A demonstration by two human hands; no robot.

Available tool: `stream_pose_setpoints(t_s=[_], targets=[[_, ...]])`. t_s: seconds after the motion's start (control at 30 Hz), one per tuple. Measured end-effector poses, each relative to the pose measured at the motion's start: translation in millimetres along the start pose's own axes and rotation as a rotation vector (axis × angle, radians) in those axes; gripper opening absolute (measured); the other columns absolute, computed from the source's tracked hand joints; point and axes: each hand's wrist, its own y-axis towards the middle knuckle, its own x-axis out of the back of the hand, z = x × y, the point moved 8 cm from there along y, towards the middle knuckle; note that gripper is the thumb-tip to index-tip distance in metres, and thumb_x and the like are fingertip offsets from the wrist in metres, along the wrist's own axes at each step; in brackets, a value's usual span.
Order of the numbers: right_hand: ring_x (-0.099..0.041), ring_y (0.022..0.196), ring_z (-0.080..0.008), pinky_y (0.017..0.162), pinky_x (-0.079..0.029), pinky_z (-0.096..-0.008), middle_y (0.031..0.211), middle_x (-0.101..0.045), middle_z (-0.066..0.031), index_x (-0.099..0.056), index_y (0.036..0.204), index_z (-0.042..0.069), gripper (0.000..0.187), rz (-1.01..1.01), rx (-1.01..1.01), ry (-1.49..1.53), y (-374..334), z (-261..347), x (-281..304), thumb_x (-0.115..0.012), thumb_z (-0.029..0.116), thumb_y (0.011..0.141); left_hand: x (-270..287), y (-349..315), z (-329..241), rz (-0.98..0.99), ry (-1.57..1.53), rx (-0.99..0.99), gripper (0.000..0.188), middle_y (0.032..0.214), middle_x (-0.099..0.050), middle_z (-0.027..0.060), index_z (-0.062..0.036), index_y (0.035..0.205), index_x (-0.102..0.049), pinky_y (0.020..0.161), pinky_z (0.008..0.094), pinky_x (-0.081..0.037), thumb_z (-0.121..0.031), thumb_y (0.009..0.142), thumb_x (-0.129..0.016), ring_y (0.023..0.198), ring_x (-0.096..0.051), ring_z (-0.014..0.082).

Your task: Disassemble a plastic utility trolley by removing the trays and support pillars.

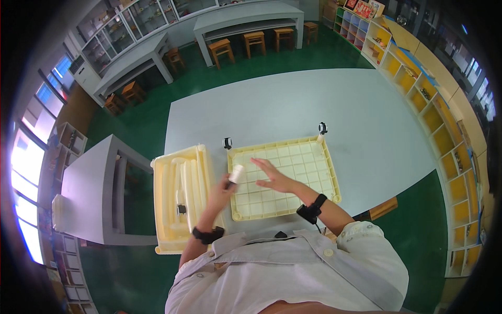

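My left hand is closed round a caster, its pale cylindrical stem pointing up and a dark part showing near the fingers. Fingers spread, my right hand hovers over a pale yellow plastic grid shelf lying on the table, holding nothing. At the shelf's far left corner stands a black-and-white caster; a second one stands at the far right corner on a short post. To the left lies a stack of yellow plastic parts, with another caster among them.
The shelf and stack rest on a large grey table. Behind it, wooden stools stand by long grey tables. A smaller grey table is at the left. Low shelving with yellow compartments runs along the right.
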Motion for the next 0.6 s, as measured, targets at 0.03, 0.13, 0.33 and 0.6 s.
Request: stream_pose_setpoints(t_s=[0.03,0.13,0.33,0.6], targets=[[-0.027,0.122,-0.0316,0.099,-0.024,-0.0397,0.128,-0.031,-0.0186,-0.031,0.129,0.01,0.063,-0.039,-0.039,-0.116,-2,-12,9,-0.055,0.039,0.079,33,-4,13,-0.063,0.097,0.109,0.029,0.074,-0.06,0.0143,-0.0063,0.102,-0.049,0.057,0.0326,-0.044,-0.022,0.079,-0.058,0.065,-0.059,0.0211],[-0.031,0.118,-0.0335,0.096,-0.028,-0.0432,0.125,-0.036,-0.0177,-0.044,0.118,0.008,0.054,-0.152,-0.233,-0.38,-37,-61,51,-0.058,0.036,0.075,126,-35,38,-0.352,0.617,0.227,0.032,0.074,-0.059,0.0198,-0.0018,0.086,-0.05,0.06,0.0425,-0.044,-0.031,0.075,-0.058,0.073,-0.058,0.0354],[-0.016,0.125,-0.0346,0.094,-0.023,-0.0579,0.136,-0.015,-0.0183,-0.029,0.129,0.013,0.066,-0.27,-1.069,-0.69,-185,-170,118,-0.057,0.034,0.074,160,-69,106,-0.243,0.916,0.667,0.048,0.092,-0.057,0.0216,-0.0036,0.105,-0.047,0.075,0.0426,-0.045,-0.038,0.072,-0.057,0.088,-0.055,0.0353],[-0.048,0.092,-0.0384,0.08,-0.04,-0.044,0.1,-0.05,-0.022,-0.046,0.104,-0.001,0.04,-0.554,-0.917,-0.738,-237,-196,129,-0.052,0.03,0.079,-42,-41,13,0.136,0.591,-0.322,0.061,0.123,-0.041,0.0144,-0.0084,0.122,-0.039,0.094,0.0395,-0.032,-0.025,0.069,-0.065,0.115,-0.035,0.0332]])
